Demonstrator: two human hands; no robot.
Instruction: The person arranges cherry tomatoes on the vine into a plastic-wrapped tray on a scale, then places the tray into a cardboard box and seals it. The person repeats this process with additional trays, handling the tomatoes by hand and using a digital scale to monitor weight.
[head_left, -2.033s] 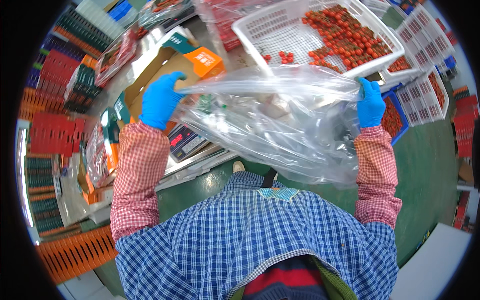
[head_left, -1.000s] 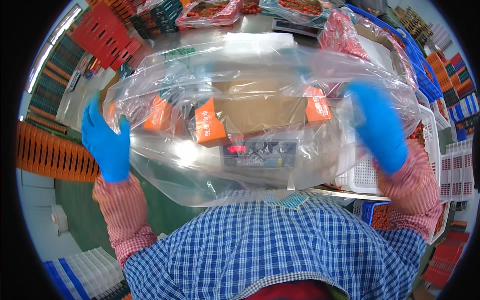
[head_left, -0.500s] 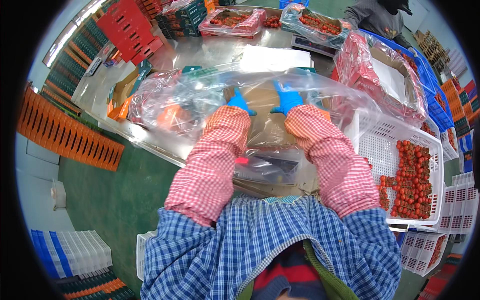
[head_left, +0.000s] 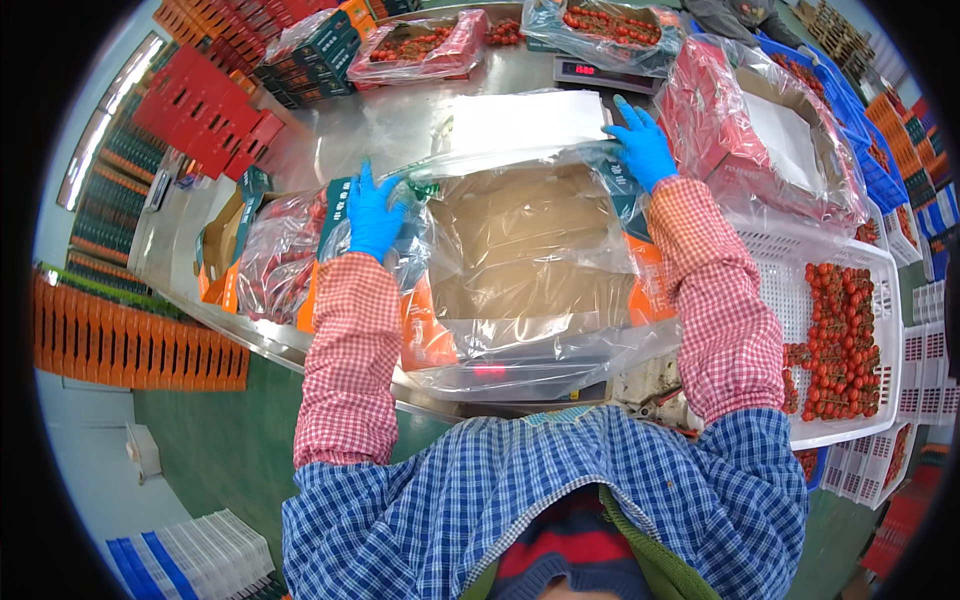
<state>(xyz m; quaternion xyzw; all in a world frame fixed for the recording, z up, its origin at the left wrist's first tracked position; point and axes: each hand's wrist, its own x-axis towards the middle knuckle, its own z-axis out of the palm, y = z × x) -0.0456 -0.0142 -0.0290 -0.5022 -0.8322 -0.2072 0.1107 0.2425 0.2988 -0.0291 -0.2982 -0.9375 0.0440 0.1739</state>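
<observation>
Head view, metal table [head_left: 350, 140], green floor [head_left: 260, 430], left hand [head_left: 374, 218], right hand [head_left: 643, 148], each grip apart

Upper R: co-worker [head_left: 725, 18] cut off by top edge. Lower ctr: scale display [head_left: 490, 371] blurred behind clear plastic bag [head_left: 600, 364], digits illegible. Lower R: blue crate [head_left: 819, 468] mostly hidden by white crate [head_left: 845, 434]. Lower L: dk trays [head_left: 262, 588] cut off.

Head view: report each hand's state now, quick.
Left hand: open, over the clear plastic bag at the left side of the carton.
Right hand: open, fingers spread, at the carton's far right corner by the bag's edge.
</observation>
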